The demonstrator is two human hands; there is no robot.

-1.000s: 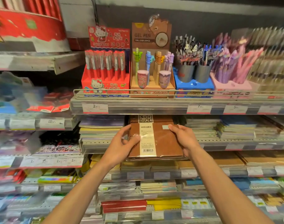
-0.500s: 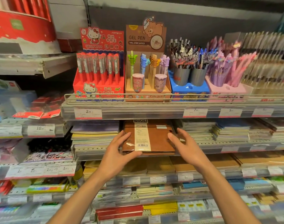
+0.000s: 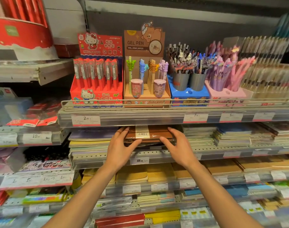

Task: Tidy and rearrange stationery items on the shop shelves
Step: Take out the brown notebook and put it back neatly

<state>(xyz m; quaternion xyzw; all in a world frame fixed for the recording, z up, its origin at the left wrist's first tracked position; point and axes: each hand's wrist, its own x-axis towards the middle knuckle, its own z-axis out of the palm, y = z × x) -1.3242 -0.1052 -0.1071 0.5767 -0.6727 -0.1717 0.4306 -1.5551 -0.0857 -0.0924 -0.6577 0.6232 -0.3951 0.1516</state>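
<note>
Left hand (image 3: 120,148) and right hand (image 3: 178,146): fingers nearly straight, grip spread flat against the notebook's (image 3: 148,134) two sides. Notebook: brown cover, cream barcode band, clear wrap. Lies atop a stack on shelf (image 3: 173,153), 6 o'clock of gel pen box (image 3: 146,79).

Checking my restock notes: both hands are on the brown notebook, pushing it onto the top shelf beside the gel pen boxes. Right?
Not quite. The head view shows the left hand and right hand on the brown notebook, but on the shelf below the gel pen boxes, among the notebook stacks.
</note>
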